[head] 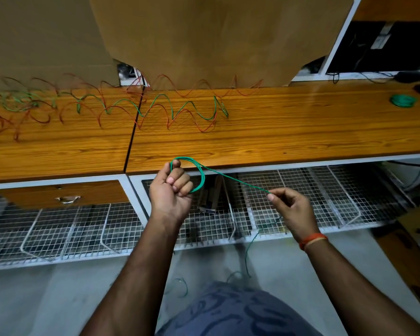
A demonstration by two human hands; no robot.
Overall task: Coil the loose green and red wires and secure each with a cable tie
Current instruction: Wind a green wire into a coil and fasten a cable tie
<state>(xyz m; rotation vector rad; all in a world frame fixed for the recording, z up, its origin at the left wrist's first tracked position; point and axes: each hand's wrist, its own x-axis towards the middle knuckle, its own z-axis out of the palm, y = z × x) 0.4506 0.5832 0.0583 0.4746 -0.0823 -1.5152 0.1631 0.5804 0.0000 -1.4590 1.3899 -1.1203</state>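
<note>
You're partway through coiling a green wire (235, 178): your left hand (171, 190) is gripping a small loop of it just off the counter's (277, 132) near edge, and your right hand (289, 207) pinches the strand stretched off to the right. Looks like the next move is swinging that slack round onto the loop, keeping it snug; more loose green and red wires (155, 107) are waiting along the far side of the counter.

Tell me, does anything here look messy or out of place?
Yes. Loose red wires and green wires sprawl in tangled waves across the desk. The green wire between both hands trails down to the floor.
</note>
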